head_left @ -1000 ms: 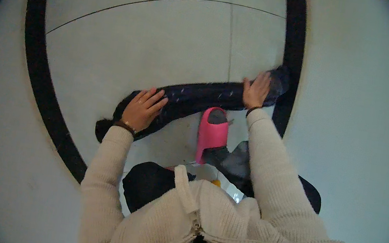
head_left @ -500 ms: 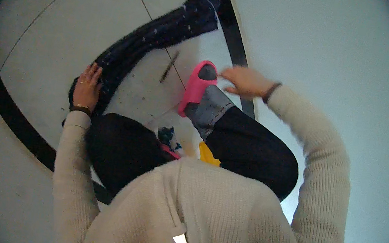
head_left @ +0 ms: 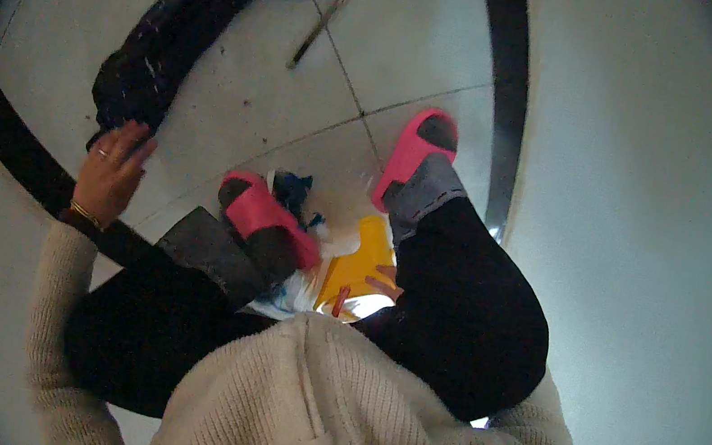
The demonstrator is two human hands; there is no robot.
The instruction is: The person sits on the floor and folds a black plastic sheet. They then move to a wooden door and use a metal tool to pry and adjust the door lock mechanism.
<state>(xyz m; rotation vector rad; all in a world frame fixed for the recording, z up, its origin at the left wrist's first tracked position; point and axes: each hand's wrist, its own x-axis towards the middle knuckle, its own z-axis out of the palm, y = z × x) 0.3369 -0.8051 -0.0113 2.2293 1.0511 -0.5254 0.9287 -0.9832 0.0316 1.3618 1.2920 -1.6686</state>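
My left hand (head_left: 114, 166), fingers slightly apart, touches the near end of a long dark fabric strip (head_left: 183, 25) with small light flecks, lying curved on the floor. My right hand (head_left: 384, 283) is partly hidden behind my right thigh, fingers apart on or at a yellow plastic item (head_left: 350, 267) between my feet. An orange stick-like piece (head_left: 340, 300) is beside it. A blue-and-white crumpled item (head_left: 291, 195) lies behind my left foot.
My feet in pink slides (head_left: 403, 165) and grey socks are planted apart. A thin dark bar (head_left: 314, 35) lies on the floor tiles (head_left: 363, 105). Black border strips (head_left: 504, 107) run at both sides, with pale surfaces (head_left: 624, 260) beyond them.
My right hand has left the fabric and moved down between my legs to the yellow item. My left hand stays at the fabric's end. The view has shifted, showing both feet.
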